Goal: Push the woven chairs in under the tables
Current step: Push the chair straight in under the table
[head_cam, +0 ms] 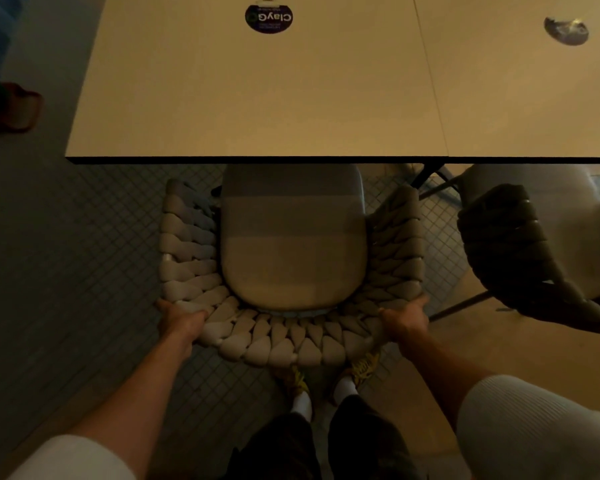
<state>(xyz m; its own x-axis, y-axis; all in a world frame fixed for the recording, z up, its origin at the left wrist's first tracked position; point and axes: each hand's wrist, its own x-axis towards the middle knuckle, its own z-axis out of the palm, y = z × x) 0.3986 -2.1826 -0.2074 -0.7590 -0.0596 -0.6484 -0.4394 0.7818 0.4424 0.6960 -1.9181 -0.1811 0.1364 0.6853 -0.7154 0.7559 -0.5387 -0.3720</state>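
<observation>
Left hand: left hand (181, 322) grips the back rim of the woven chair (278, 344) at its left corner, fingers (198, 315) curled over the braided weave, placed to push evenly.
Woven chair: pale, braided back and arms; its seat cushion (293, 237) has only the front edge under the desk (257, 91), so most of the chair sits outside it.
Right hand: right hand (407, 320) holds the matching right corner, fingers wrapped over the rim.
Desk top: two round stickers; no containers visible.
Second chair: darker woven chair (506, 244) at right, turned askew, also only partly under the desk.
</observation>
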